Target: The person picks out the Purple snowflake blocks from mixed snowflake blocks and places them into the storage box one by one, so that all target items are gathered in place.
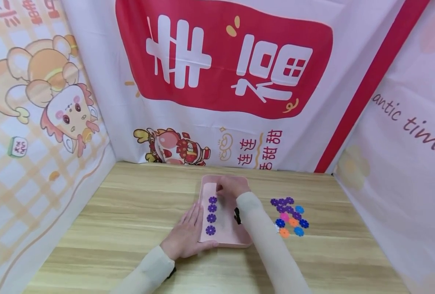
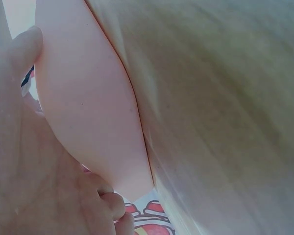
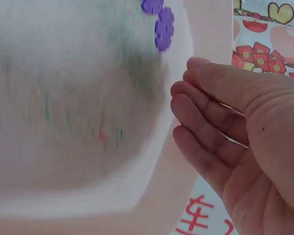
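A shallow pink tray [image 1: 226, 245] rests on the table. Inside, along its left side, several purple flower-shaped discs [image 1: 211, 218] form a column; two purple discs [image 3: 164, 29] show in the right wrist view. My left hand [image 1: 186, 239] grips the tray's near left corner, fingers along the left wall and thumb at the near rim [image 2: 83, 93]. My right hand [image 1: 233, 187] is over the far end of the tray, beyond the column. Its fingers are loosely bent, fingertips close together; no disc shows between them in the right wrist view [image 3: 215, 107].
Right of the tray lies a loose group of flower-shaped discs: purple ones [image 1: 281, 201], blue ones [image 1: 299, 231], orange ones [image 1: 293, 222] and a pink one [image 1: 284, 216]. A printed cloth [image 1: 217, 134] hangs behind the wood-grain table [image 1: 136, 212], with more printed cloth at both sides.
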The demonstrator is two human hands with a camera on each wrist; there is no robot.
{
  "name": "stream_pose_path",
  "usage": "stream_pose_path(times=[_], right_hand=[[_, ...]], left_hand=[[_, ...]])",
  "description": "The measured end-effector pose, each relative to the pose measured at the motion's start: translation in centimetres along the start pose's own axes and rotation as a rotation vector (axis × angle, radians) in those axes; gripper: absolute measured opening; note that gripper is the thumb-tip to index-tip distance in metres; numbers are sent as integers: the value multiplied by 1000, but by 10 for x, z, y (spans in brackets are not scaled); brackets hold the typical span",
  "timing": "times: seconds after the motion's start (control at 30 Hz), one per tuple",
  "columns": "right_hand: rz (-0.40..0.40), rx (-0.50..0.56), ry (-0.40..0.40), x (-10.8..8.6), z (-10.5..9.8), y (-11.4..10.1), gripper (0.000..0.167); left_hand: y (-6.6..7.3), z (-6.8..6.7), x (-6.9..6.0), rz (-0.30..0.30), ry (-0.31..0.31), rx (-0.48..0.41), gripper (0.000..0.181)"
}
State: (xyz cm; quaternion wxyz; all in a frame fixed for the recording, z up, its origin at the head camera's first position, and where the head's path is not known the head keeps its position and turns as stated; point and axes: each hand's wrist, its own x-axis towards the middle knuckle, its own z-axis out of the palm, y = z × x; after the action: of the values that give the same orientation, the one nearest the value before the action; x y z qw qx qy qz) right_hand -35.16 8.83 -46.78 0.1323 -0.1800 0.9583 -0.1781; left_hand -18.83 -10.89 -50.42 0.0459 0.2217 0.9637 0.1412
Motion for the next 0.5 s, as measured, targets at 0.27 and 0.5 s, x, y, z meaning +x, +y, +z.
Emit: stream_pose_path(times=[0.27,0.5], right_hand=[[-99,-82,-16,-15,-26,29,23],[-107,-126,9,-39,-59,66,20]], left_hand=[[0,4,1,0,-10,20,126],[0,3,3,-11,-29,9,125]])
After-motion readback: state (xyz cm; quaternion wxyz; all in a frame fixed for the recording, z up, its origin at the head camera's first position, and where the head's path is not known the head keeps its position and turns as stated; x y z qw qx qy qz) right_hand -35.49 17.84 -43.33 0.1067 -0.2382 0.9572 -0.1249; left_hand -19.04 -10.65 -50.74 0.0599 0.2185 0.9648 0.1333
